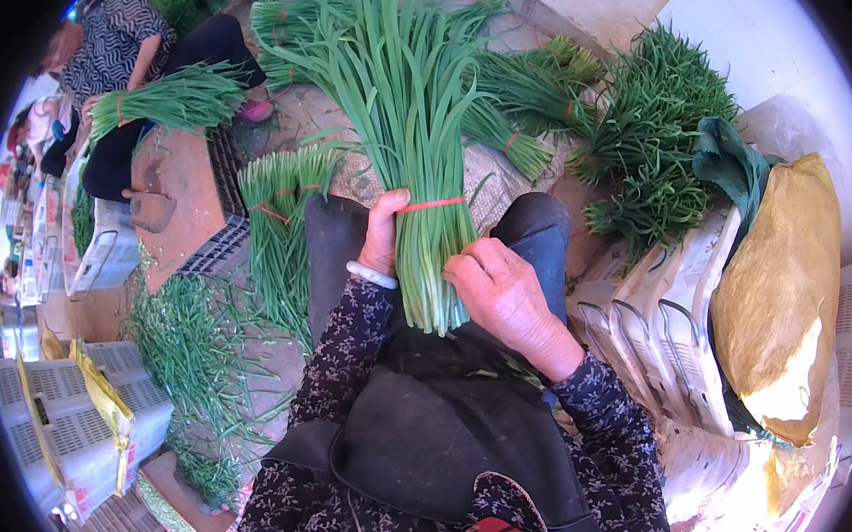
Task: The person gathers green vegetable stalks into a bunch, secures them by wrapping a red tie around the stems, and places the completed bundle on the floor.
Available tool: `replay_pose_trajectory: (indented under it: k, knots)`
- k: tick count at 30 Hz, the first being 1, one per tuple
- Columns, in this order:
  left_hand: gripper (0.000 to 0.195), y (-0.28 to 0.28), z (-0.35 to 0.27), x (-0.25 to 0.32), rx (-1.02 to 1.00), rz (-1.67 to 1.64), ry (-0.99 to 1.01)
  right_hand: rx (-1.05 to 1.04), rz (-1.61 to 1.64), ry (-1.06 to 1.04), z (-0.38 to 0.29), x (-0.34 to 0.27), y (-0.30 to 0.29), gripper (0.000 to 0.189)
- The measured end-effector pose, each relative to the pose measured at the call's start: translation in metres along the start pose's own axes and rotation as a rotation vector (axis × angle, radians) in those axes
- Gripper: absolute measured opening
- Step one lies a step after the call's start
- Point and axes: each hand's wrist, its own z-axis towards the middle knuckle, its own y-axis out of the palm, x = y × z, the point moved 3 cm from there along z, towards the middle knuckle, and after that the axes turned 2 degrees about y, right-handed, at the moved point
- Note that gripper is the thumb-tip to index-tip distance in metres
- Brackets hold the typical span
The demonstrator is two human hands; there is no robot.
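Observation:
A large bundle of garlic chives (pixel 412 141) stands upright above my lap, leaves away from me and pale stem ends towards me. A red band (pixel 433 204) runs around it. My left hand (pixel 383 230), with a white bangle at the wrist, grips the bundle's left side, its thumb at the band. The fingertips of my right hand (pixel 501 289) are pinched together against the pale stems at the lower right; whether they hold a stem cannot be told. Banded chive bundles (pixel 282 221) stand beside my left knee.
More banded bundles (pixel 514 143) lie on woven sacking (pixel 493 186) ahead. Loose chives (pixel 187 346) litter the floor at left. A co-worker (pixel 118 42) at upper left holds another bundle (pixel 173 100). White plastic crates (pixel 657 317) and a yellow sack (pixel 779 295) stand at right; more crates (pixel 95 407) at lower left.

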Motion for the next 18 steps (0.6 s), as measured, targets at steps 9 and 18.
replay_pose_trajectory:
  k: [9, 18]
  knots:
    - [0.072, -0.001, 0.010, 0.006, -0.055, -0.130, -0.006, -0.452, 0.039, 0.185, -0.095, 0.002, -0.048, 0.014]
    - [0.064, 0.006, 0.005, -0.002, -0.012, -0.083, -0.066, 0.072, -0.008, 0.148, -0.008, -0.008, -0.009, 0.026]
